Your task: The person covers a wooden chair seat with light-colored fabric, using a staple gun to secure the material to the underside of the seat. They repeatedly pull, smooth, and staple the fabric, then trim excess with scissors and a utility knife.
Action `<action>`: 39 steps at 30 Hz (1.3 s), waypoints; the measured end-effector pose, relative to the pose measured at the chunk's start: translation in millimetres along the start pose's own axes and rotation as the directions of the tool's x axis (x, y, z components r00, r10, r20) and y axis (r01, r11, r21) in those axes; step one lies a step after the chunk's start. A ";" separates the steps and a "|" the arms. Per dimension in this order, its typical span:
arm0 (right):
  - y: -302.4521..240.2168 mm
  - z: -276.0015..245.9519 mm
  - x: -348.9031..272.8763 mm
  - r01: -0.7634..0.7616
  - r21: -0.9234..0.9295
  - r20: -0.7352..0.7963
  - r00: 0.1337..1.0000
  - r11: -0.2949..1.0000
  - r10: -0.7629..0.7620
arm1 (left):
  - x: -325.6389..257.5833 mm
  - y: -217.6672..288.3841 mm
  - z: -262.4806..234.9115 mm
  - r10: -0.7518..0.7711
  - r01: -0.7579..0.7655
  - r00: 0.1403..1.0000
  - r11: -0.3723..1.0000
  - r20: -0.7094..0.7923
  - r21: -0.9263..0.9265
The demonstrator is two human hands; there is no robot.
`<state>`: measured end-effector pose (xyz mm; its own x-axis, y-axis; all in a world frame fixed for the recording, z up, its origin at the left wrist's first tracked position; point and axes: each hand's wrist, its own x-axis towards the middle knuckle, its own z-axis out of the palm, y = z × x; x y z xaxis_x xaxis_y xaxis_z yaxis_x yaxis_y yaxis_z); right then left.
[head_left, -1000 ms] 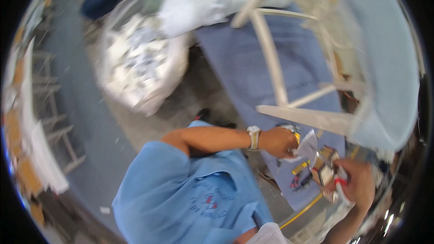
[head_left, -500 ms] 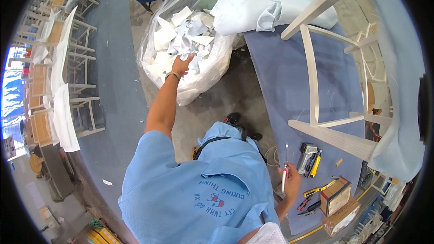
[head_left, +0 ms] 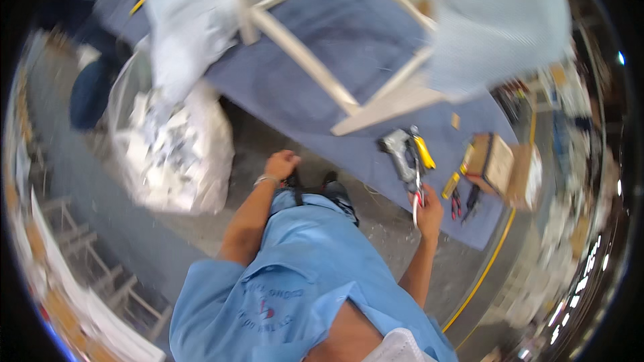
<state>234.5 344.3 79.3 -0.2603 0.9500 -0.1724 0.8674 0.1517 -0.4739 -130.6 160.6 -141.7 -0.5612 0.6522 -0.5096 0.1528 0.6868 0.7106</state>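
My left hand point(head_left: 284, 163) is in front of my body, above the floor between the bag and the table. Its fingers are curled in, and nothing shows in them. My right hand point(head_left: 430, 211) is closed round a slim tool point(head_left: 416, 206) with a metal shaft and a red-and-white handle, like a screwdriver. It is over the table's near edge, next to a grey metal staple gun point(head_left: 400, 154) and a yellow-handled tool point(head_left: 422, 153). On the blue-covered table point(head_left: 282, 94) lies a whitish wooden chair frame point(head_left: 308, 60), with pale blue fabric point(head_left: 496, 23) at its far right part.
A clear plastic bag point(head_left: 216, 154) of white and pale scraps stands left of the table. Right of my right hand are a yellow utility knife point(head_left: 451, 186), red-handled pliers point(head_left: 456, 204) and an open wooden box point(head_left: 493, 164). A dark blue padded seat point(head_left: 90, 94) stands beyond the bag.
My left hand has left the bag of scraps and come back toward my body, its fingers now curled. The view has swung right. My right hand still holds the slim tool, now nearer the staple gun.
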 end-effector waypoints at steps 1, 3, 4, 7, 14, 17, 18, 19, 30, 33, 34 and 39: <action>6.2 -10.2 12.8 -0.007 -0.011 -0.017 1.000 1.000 0.007 | 9.2 -11.1 1.8 0.031 -0.043 0.989 0.996 -0.143 -0.079; 37.4 -11.7 32.8 0.040 -0.054 -0.082 0.996 0.998 -0.044 | 25.5 -29.9 -6.1 0.008 -0.075 0.980 0.941 -0.199 -0.331; 56.6 -8.7 45.1 0.088 -0.093 -0.137 0.986 0.992 -0.100 | 22.6 -6.4 -13.5 -0.030 -0.047 0.985 0.903 -0.171 -0.426; 92.7 -9.1 72.6 0.119 -0.127 -0.195 0.970 0.985 -0.143 | -3.1 68.4 -62.8 -0.103 -0.011 0.984 0.782 -0.146 -0.623; 98.3 4.9 130.4 0.079 -0.246 -0.141 0.983 0.966 -0.117 | -55.5 196.9 -112.2 0.108 -0.400 0.881 0.690 -0.460 -0.604; 38.2 38.4 112.2 0.322 -0.144 -0.074 0.939 0.936 -0.335 | -89.4 267.6 -127.0 0.225 -0.565 0.792 0.623 -0.568 -0.541; 27.9 57.4 107.2 0.418 -0.099 -0.071 0.902 0.903 -0.425 | -94.5 285.3 -129.1 0.265 -0.606 0.766 0.601 -0.586 -0.521; 26.0 73.9 103.0 0.499 -0.059 -0.071 0.862 0.864 -0.503 | -97.4 300.0 -126.0 0.305 -0.640 0.745 0.579 -0.594 -0.506; 101.3 103.5 144.6 0.273 0.007 -0.383 0.889 0.962 -0.250 | -68.7 397.3 -43.4 0.401 -0.591 0.788 0.278 -0.467 -0.757; 114.1 87.5 158.8 0.156 0.070 -0.414 0.903 0.985 -0.114 | -73.0 406.5 -18.0 0.371 -0.625 0.780 0.436 -0.504 -0.648; 116.3 83.9 163.1 0.118 0.142 -0.380 0.923 0.983 -0.056 | -82.1 418.9 -3.2 0.355 -0.633 0.774 0.425 -0.524 -0.647; 130.2 84.5 170.0 0.228 0.180 -0.418 0.898 0.957 -0.136 | -56.2 378.5 41.9 0.417 -0.764 0.465 0.635 -0.781 -0.115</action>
<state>267.4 502.5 -84.7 -0.1743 0.9469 0.2703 0.6942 0.3128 -0.6482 -7.1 397.3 135.6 -0.8325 0.3387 0.4384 0.4319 -0.0987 0.8965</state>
